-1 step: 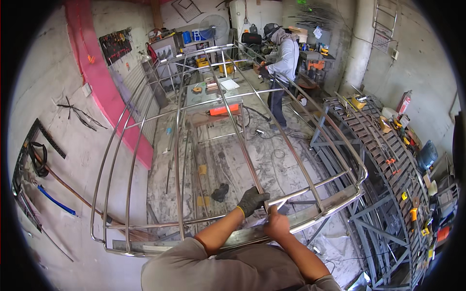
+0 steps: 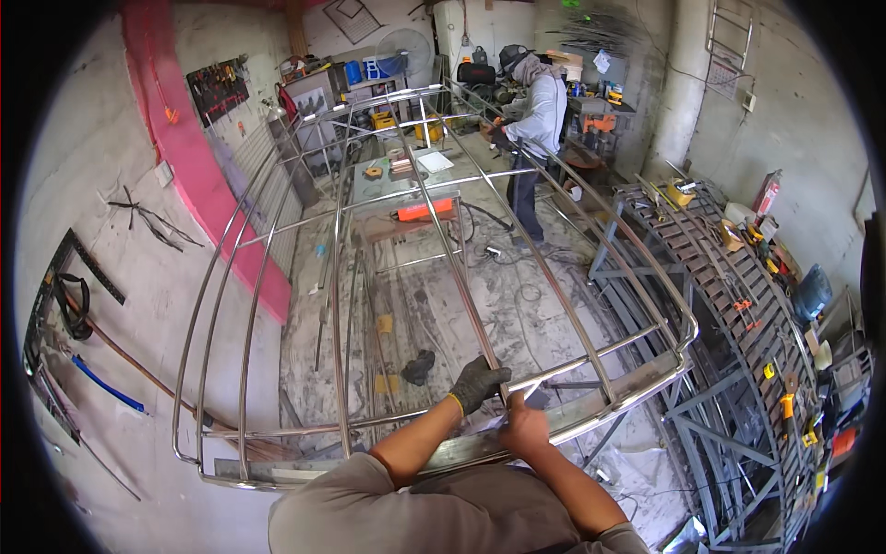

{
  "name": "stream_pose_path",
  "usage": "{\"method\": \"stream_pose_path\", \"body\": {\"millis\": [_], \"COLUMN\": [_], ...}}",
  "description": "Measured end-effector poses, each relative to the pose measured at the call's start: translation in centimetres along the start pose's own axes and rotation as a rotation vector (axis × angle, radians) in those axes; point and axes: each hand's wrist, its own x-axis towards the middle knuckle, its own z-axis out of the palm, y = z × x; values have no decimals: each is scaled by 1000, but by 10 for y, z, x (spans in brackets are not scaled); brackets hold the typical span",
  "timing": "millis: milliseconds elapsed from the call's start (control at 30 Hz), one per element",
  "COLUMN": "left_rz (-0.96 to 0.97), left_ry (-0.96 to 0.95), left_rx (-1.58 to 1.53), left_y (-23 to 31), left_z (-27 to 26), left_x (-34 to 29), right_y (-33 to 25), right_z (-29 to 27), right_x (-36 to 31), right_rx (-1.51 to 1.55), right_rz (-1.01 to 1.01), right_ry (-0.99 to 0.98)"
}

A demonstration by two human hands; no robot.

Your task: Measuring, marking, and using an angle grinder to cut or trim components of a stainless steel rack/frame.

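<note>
Tubular metal frame point(image 2: 460, 282) fills the frame's centre — likely stiff, slick, unwieldy; best held by 2 straight runs. Gloved left hand point(image 2: 478, 384): grip clamped on 1 tube point(image 2: 477, 325). Bare right hand point(image 2: 525, 428) beside it — grip cannot be told.

My left hand point(image 2: 477, 383) is on a long tube of the frame point(image 2: 469, 297), at its near edge, right of the middle; my right hand point(image 2: 526, 427) lies just right of it, nearer me. Left of my left hand, beneath the frame, a rag point(image 2: 419, 367) lies on the floor. Seen through the bars, toward the frame's far edge, stands a low table point(image 2: 388, 192), a sheet point(image 2: 436, 162) on its right half. A co-worker point(image 2: 542, 115) stands by the frame's far right corner. To my right, the slatted worktop point(image 2: 701, 258) has a jug point(image 2: 812, 294) by its right edge.
</note>
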Motion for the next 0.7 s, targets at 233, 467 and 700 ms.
{"method": "stream_pose_path", "body": {"millis": [233, 467, 700], "left_rz": [-39, 10, -29], "left_ry": [-27, 28, -7], "left_rx": [-69, -27, 291], "left_y": [-23, -19, -26], "left_z": [-9, 0, -6], "left_x": [8, 0, 14], "right_y": [18, 23, 20], "right_z": [19, 22, 16], "right_x": [-1, -3, -8], "right_rx": [-7, 12, 133], "right_rz": [-88, -121, -40], "right_ry": [47, 68, 48]}}
